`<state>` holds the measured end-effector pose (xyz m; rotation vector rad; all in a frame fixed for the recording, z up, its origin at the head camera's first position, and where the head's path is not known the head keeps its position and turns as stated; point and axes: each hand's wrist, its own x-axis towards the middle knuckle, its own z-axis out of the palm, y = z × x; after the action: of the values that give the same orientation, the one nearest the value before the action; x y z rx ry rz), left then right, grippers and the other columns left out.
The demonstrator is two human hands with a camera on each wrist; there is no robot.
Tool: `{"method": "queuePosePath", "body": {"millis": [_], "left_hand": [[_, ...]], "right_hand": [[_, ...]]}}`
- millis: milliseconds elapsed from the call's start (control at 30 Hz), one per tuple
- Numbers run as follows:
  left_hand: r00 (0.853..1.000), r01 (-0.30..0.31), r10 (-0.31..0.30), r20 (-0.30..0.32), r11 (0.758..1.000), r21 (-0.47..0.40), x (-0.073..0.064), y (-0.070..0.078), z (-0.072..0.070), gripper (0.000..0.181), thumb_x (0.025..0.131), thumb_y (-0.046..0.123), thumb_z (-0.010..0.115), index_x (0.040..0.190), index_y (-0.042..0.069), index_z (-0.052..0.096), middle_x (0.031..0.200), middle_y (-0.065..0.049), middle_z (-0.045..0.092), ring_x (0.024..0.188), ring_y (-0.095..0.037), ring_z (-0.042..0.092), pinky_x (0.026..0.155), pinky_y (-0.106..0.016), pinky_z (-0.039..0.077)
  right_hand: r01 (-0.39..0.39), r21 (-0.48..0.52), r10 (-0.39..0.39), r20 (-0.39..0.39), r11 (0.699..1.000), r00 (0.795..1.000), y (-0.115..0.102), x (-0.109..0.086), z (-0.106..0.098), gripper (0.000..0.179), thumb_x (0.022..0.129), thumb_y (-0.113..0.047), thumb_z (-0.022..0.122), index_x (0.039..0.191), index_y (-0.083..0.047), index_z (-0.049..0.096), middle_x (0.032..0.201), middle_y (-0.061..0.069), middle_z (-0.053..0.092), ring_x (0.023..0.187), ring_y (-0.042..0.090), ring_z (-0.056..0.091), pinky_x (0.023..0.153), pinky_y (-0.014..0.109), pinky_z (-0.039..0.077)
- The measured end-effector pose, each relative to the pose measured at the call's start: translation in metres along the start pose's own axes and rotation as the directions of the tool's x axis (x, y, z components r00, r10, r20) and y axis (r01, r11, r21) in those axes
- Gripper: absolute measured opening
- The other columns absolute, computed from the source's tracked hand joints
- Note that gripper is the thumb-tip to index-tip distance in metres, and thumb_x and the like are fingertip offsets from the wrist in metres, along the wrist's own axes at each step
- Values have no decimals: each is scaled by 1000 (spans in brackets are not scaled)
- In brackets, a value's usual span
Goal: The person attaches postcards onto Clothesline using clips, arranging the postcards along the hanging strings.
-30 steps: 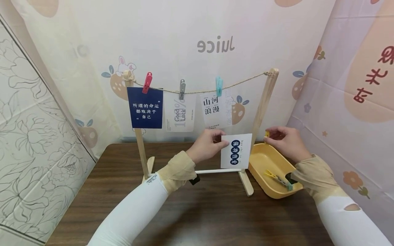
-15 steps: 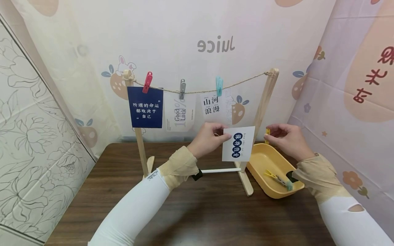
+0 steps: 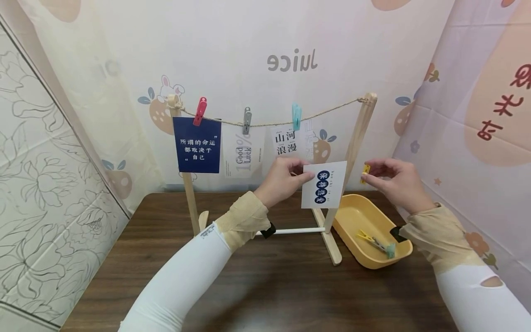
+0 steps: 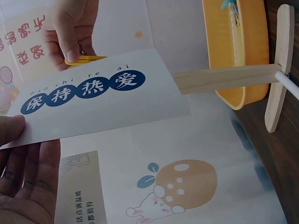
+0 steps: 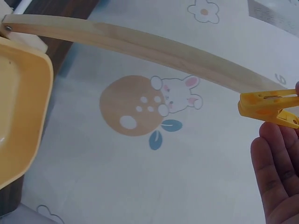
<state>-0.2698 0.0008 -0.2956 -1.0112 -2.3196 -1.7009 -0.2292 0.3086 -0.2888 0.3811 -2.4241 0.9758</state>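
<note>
My left hand (image 3: 284, 180) pinches a white card (image 3: 325, 186) with blue circles by its upper left edge, in front of the frame's right post (image 3: 360, 127). To the right of that post, my right hand (image 3: 396, 182) pinches a yellow clothespin (image 3: 365, 174) between thumb and fingers. In the right wrist view the clothespin (image 5: 266, 105) points away from the fingers. Above the card runs a twine line (image 3: 269, 124), where a red clothespin (image 3: 200, 111), a grey clothespin (image 3: 247, 121) and a light-blue clothespin (image 3: 296, 116) hold up a navy card (image 3: 197, 145) and two white cards (image 3: 243, 152).
A yellow tray (image 3: 344, 226) with a few clothespins (image 3: 375, 242) stands on the wooden table (image 3: 249, 286), right of the frame's foot (image 3: 332, 249). A white bar (image 3: 298, 230) joins the frame low down. Printed curtains (image 3: 232, 55) hang behind and to the right.
My left hand has lifted the white card and moved it slightly right. The right hand has risen a little with the yellow clothespin, away from the tray.
</note>
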Motion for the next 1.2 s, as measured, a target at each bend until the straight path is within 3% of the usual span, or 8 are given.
{"method": "queuePosePath", "body": {"millis": [333,600,900,1200], "left_hand": [[998,-59,59,-22,998,31,7,6,-6,14,101,5,76,112,-3,78,103,-19,79,86,-18,69,75,-16,51],[998,-46,49,-27,996,81,12,14,-9,17,101,9,77,115,-2,78,106,-17,80,91,-22,73,76,-17,54],[995,-93,98,-36,987,129,21,23,-12,18,102,10,76,115,-3,78,106,-18,80,92,-25,75,75,-15,53],[994,-98,106,-31,975,201,25,33,-15,22,105,12,74,120,-3,76,105,-18,79,94,-24,73,76,-16,51]], "right_hand": [[39,-6,-39,-7,999,999,-20,4,-8,29,92,3,83,120,8,75,89,-34,65,78,-14,65,68,6,52],[57,26,-56,-24,998,998,-25,9,-12,31,92,7,82,121,10,74,92,-33,68,80,-15,67,73,5,53],[68,45,-65,-73,997,995,-39,13,-19,33,91,9,81,122,12,73,95,-33,69,82,-15,67,75,3,53],[109,129,-91,-136,986,987,-44,19,-24,33,89,15,79,121,11,73,97,-26,75,85,-11,71,79,5,55]]}}
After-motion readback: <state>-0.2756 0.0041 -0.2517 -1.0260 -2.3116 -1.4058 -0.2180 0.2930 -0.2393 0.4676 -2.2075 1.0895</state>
